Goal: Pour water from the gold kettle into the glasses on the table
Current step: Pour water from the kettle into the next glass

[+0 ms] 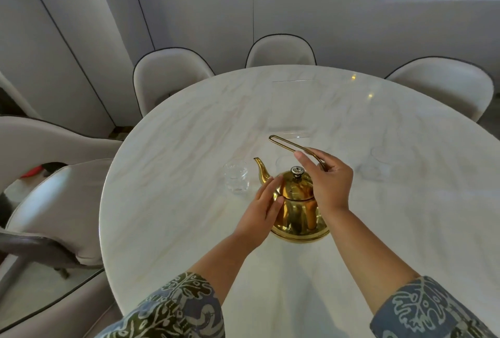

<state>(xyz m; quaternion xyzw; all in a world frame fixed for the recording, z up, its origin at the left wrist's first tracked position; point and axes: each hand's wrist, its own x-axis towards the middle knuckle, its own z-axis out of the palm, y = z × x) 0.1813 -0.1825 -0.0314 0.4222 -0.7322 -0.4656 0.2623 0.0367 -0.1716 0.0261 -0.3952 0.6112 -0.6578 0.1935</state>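
Observation:
A gold kettle [297,207] stands on the white marble table [189,148], its spout pointing left and away from me. My right hand [328,180] grips the kettle's thin wire handle [284,143], which slants up to the left. My left hand [266,205] lies flat against the kettle's left side, fingers straight. A clear glass [236,178] stands just left of the spout. Behind the kettle I make out a second glass [284,161], and a third glass [377,164] stands to the right; both are faint against the marble.
Cream chairs ring the round table: chair [167,78] at the far left, chair [280,51] at the back, chair [446,83] at the far right, chair [54,197] on the near left. A clear flat sheet [292,110] lies on the marble beyond the kettle.

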